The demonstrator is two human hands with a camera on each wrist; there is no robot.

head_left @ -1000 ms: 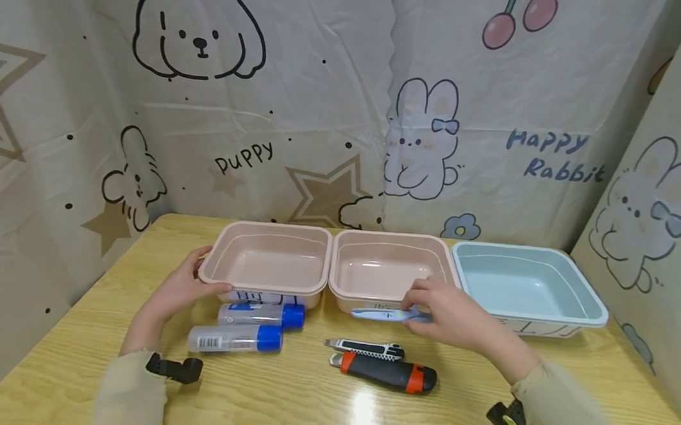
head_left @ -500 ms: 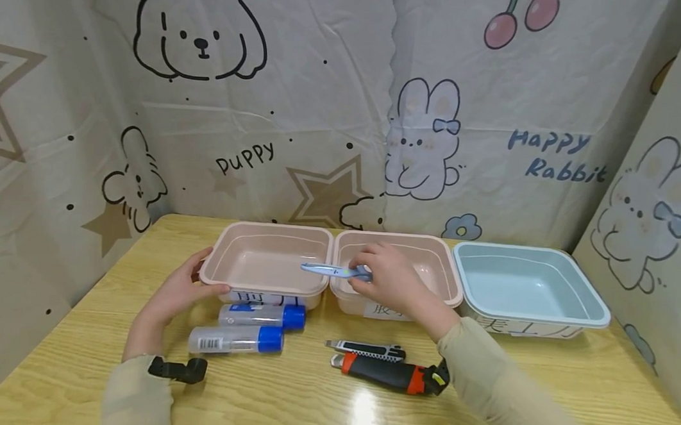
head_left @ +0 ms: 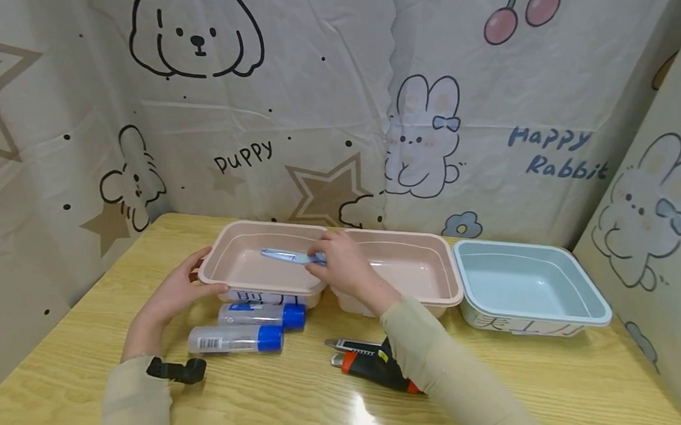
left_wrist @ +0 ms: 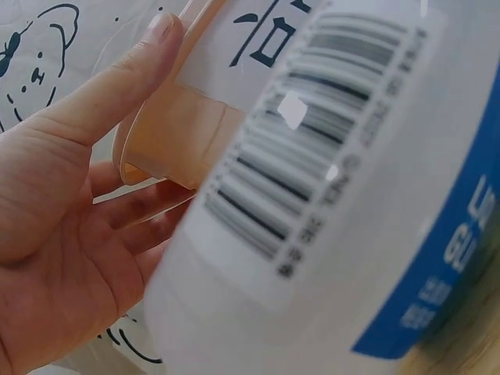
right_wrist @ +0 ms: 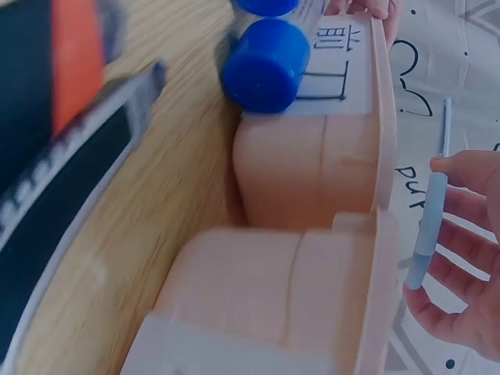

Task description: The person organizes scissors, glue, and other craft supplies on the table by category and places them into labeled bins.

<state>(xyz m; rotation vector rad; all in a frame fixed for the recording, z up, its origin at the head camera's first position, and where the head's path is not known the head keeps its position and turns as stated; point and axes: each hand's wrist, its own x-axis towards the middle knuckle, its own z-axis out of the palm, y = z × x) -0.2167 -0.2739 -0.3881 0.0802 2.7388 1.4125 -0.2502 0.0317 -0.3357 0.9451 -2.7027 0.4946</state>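
Note:
My right hand (head_left: 346, 267) pinches slim light-blue scissors (head_left: 285, 256) by the handle, above the right part of the left pink bin (head_left: 239, 271). They lie level, tip to the left, and in the right wrist view the pale handle (right_wrist: 428, 226) sits between thumb and fingers. At that bin's left front corner, my left hand (head_left: 168, 293) holds the rim, thumb along the front and fingers round the side. Two clear bottles with blue caps lie before the bin: a rear bottle (head_left: 254, 315) and a front bottle (head_left: 230, 339), which hides part of the left wrist view.
A middle pink bin (head_left: 396, 297) and a light-blue bin (head_left: 537, 318) continue the row, with paper labels on their fronts. A slim utility knife (head_left: 356, 347) and a black-and-red utility knife (head_left: 367, 367) lie in front, partly behind the right sleeve. A patterned cloth (head_left: 300, 95) hangs behind.
My right hand has carried the scissors up from before the middle bin and leftward to over the left bin. My left hand stays at the bin's corner.

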